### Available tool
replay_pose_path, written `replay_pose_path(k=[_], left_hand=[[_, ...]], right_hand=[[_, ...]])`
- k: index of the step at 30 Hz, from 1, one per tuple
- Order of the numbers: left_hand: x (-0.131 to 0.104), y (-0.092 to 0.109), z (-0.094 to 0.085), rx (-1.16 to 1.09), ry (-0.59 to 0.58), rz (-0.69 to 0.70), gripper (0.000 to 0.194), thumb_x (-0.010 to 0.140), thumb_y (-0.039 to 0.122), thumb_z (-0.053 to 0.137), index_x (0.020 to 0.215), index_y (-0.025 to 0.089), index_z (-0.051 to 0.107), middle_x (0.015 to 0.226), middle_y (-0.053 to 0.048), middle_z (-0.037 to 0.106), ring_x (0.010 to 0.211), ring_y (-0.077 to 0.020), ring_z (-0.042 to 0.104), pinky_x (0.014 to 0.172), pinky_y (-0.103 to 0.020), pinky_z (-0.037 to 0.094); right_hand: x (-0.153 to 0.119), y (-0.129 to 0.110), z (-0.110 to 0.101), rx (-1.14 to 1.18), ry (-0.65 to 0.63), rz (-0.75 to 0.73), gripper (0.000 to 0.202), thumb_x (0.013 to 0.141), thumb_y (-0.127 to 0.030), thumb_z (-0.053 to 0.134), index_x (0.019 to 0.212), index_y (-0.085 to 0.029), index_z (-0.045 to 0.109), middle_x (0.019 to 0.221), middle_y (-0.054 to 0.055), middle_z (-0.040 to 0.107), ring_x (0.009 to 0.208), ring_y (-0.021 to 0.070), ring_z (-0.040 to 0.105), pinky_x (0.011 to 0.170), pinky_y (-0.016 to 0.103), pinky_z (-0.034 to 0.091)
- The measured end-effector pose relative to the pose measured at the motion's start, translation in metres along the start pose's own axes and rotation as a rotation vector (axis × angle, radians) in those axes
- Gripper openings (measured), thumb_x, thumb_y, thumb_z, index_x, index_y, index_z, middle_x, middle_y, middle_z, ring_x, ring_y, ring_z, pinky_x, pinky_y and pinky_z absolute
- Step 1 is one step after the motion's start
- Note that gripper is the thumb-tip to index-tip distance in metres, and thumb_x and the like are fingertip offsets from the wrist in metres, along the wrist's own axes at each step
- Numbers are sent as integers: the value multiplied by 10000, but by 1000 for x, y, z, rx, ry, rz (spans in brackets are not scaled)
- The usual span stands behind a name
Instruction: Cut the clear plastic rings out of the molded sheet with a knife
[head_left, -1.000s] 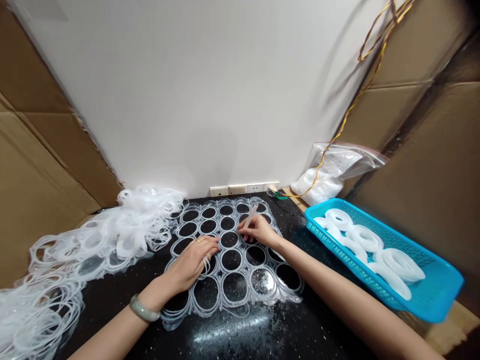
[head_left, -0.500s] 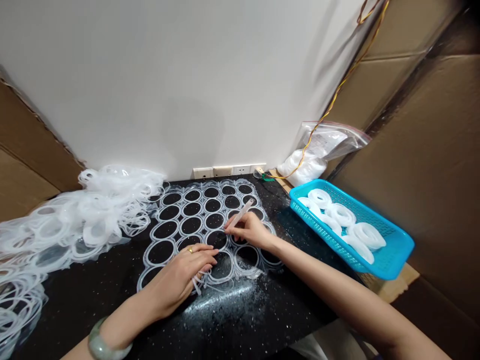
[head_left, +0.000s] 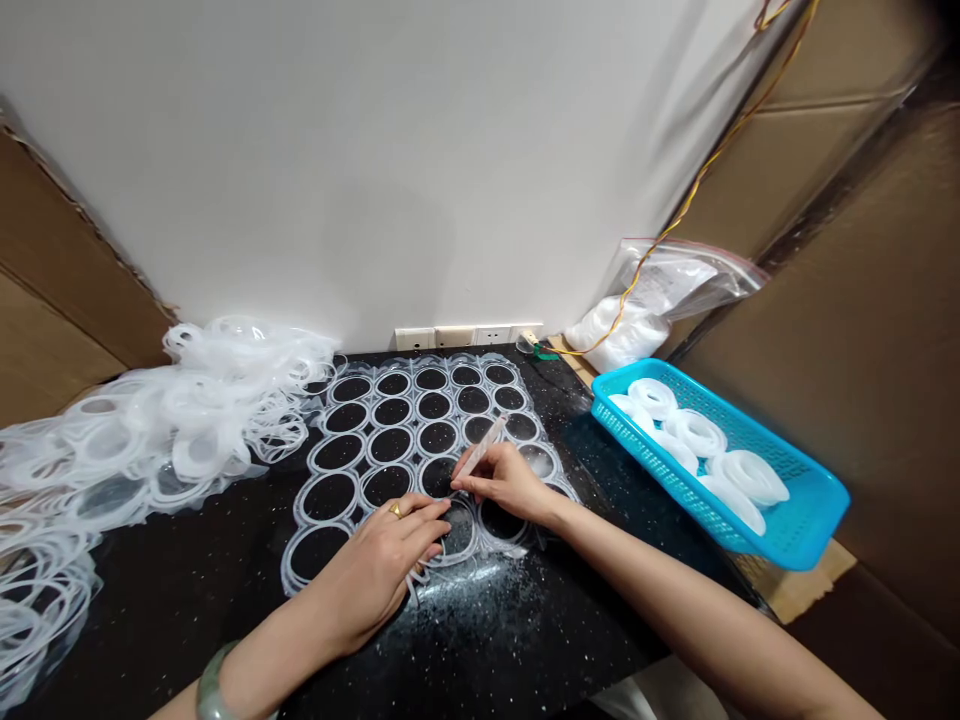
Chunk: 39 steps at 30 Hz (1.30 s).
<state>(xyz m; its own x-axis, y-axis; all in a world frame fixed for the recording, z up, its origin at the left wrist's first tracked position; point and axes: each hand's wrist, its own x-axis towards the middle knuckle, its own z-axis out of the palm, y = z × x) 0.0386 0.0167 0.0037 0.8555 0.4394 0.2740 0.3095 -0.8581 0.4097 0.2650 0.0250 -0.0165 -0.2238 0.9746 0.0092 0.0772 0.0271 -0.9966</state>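
The person's right hand is closing its thumb and fingers around a thin, translucent stick, which is slanting, its lower end pointing down toward the near left and its free end rising away to the far right. That lower end is sitting just over the clear sheet of joined rings, which is lying flat on the black worktop directly in front of both hands, its rows running away toward the wall. The left hand is resting palm down across the near edge of the sheet, fingers reaching toward the right hand; its fingertips are lying near the stick's tip, on the near side of it, though the right hand is nearer, being the one holding the stick. Some thin pale strands are poking out from beneath the left fingers, and from where I'm standing I can't tell whether they're being pinched or merely covered. A tangled heap of clear offcuts is spreading along the left side, while a blue basket is holding white coils well apart on the right.
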Motion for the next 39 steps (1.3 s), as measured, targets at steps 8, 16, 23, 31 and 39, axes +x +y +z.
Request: replay_pose_path(k=[8,16,23,31,39], left_hand=[[1,0,4,34,0,11,290,967,184,407,1153,143,625,1253,-124,618,1136,-258,535,940,-455,495],[-1,6,1,-66,-35,-43,286,971,181,399,1150,176,622,1243,-103,621,1143,-246,529,939,-414,497],[0,4,-2,-94,-47,1,298,982,177,366,1113,155,633,1157,-116,646,1083,-246,538,905,-402,500],[-1,4,-7,-191,-56,3,296,982,186,376,1111,185,642,1228,-95,628,1097,-226,537,941,-380,476],[0,-7,-14,-330,28,-92,291,987,236,392,1046,201,675,1051,-76,687,979,-192,608,855,-313,490]], right_hand=[[-5,-2,-1,-277,-11,-247,201,840,-332,667,789,-139,682,768,41,667,654,128,590,615,229,462],[-10,2,-4,-736,-54,-507,241,974,-290,467,996,-196,688,994,81,678,849,154,638,732,249,484],[-1,-10,-4,-982,-129,-559,191,944,-172,494,993,-181,679,960,82,692,821,152,650,710,220,467],[45,-42,-31,-1082,96,-586,271,865,-41,523,1030,-185,681,1073,79,682,905,168,652,744,230,461],[52,-44,-18,-578,141,-477,183,897,-305,589,874,-175,716,847,56,713,684,155,651,651,250,499]])
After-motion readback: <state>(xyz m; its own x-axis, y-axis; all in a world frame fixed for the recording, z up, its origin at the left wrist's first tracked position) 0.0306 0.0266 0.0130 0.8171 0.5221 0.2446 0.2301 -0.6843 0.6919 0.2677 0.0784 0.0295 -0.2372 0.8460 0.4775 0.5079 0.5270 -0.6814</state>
